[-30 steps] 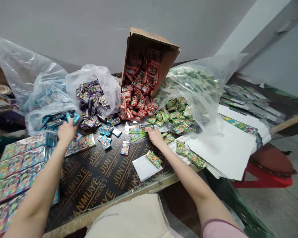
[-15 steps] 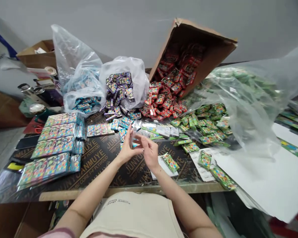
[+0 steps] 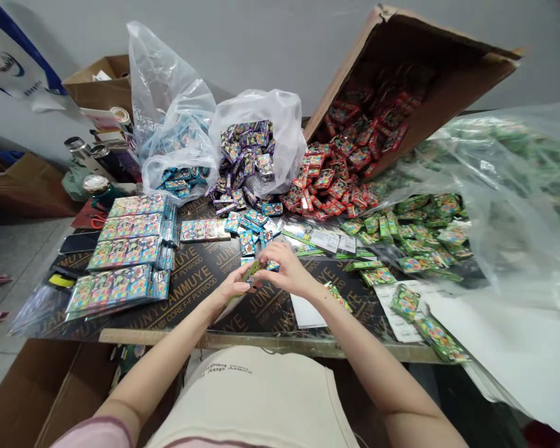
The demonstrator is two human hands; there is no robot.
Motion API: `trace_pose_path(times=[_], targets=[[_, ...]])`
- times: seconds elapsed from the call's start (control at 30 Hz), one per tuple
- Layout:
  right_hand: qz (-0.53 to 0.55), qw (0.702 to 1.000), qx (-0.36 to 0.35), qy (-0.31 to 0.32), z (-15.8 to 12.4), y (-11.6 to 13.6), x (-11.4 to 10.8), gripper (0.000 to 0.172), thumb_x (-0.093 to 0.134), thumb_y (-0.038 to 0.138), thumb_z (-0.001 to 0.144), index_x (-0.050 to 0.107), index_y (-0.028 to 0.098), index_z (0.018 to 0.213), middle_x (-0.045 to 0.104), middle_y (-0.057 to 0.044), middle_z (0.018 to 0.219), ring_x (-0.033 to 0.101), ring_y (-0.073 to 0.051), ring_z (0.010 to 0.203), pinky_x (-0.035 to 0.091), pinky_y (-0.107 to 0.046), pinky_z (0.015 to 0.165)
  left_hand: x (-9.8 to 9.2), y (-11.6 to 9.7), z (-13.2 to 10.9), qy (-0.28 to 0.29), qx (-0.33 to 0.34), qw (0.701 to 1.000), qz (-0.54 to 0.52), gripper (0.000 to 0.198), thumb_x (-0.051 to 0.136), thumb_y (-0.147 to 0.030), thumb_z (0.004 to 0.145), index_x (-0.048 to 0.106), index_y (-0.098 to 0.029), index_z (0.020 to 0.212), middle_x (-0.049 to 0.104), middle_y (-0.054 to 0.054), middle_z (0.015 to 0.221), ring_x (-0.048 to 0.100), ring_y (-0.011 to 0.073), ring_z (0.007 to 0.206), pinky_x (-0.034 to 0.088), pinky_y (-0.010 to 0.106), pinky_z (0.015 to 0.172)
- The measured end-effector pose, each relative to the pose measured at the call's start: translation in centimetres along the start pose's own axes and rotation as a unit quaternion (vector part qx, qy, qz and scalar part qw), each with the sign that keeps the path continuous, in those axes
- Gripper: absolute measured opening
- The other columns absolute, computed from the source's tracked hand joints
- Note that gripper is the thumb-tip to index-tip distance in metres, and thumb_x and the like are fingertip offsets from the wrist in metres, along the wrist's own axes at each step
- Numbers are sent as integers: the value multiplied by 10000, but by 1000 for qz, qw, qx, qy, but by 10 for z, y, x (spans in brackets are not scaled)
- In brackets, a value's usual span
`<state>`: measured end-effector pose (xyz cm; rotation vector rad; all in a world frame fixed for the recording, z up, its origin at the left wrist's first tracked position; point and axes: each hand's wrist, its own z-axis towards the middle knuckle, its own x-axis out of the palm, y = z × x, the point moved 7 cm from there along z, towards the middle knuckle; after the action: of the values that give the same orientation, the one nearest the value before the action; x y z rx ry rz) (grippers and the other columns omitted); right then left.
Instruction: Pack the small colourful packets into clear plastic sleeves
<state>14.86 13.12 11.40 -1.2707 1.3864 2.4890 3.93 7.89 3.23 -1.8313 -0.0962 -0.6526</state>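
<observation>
My left hand [image 3: 237, 285] is closed round a narrow green packet [image 3: 251, 271], seen nearly edge-on, with a pale sheet or clear film hanging below it. My right hand [image 3: 287, 269] bends over the packet's upper end, fingers curled and thumb against it; its fingertips are partly hidden. Just beyond the fingers lie small blue packets [image 3: 247, 242] on the dark printed board [image 3: 191, 305]. A row of joined packets [image 3: 205, 230] rests to their left. Under my right forearm, a green packet [image 3: 338, 297] lies partly covered beside a white card [image 3: 308, 311].
Stacks of filled packs [image 3: 121, 249] stand on the left. Behind are plastic bags of blue packets [image 3: 182, 180] and purple packets [image 3: 247, 149], then a tilted carton [image 3: 448, 56] spilling red packets [image 3: 326, 180]. Green packets [image 3: 420, 236] and white sheets [image 3: 518, 336] occupy the right.
My hands were raised around a clear, thin piece; now they are lower, with the green packet showing between them. The view has turned left, so the board's contents appear farther right.
</observation>
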Motion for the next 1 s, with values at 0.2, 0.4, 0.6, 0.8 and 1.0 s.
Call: trace_pose_path(times=[0.2, 0.4, 0.6, 0.8, 1.0], targets=[[8, 996, 34, 84, -7, -10, 14, 294, 756, 410, 741, 672, 204, 934, 653, 11, 740, 543, -173, 767, 355, -343, 850, -5, 1, -3, -32, 9, 998, 56, 475, 765, -338, 644, 695, -139, 1070, 711, 69, 985, 621, 215, 910, 434, 307, 865], [-17, 996, 81, 29, -17, -17, 18, 418, 777, 485, 691, 672, 189, 967, 677, -60, 902, 561, -222, 890, 337, -402, 890, -8, 11, -10, -13, -56, 998, -13, 563, 696, -468, 664, 662, -112, 1099, 704, 82, 851, 645, 236, 811, 491, 359, 779], [89, 986, 54, 132, -19, -9, 33, 432, 752, 520, 692, 687, 196, 971, 700, -24, 887, 575, -199, 854, 360, -385, 929, 1, 13, -17, -7, -50, 997, 64, 505, 814, -366, 533, 671, -129, 955, 680, 32, 845, 594, 199, 808, 450, 315, 808], [103, 983, 38, 145, -12, -5, 31, 317, 669, 513, 781, 683, 204, 717, 668, 24, 683, 579, -165, 703, 305, -450, 1011, 5, 8, -22, 15, -30, 998, 61, 619, 780, -389, 612, 627, -166, 1169, 679, 63, 1019, 604, 246, 952, 461, 344, 853], [66, 996, 67, 11, -7, -10, 11, 285, 781, 453, 674, 655, 201, 714, 650, 14, 710, 582, -191, 774, 312, -469, 1017, -2, -2, -27, 16, -51, 998, 20, 575, 679, -455, 717, 637, -133, 1191, 693, 130, 1041, 656, 249, 861, 522, 373, 780]])
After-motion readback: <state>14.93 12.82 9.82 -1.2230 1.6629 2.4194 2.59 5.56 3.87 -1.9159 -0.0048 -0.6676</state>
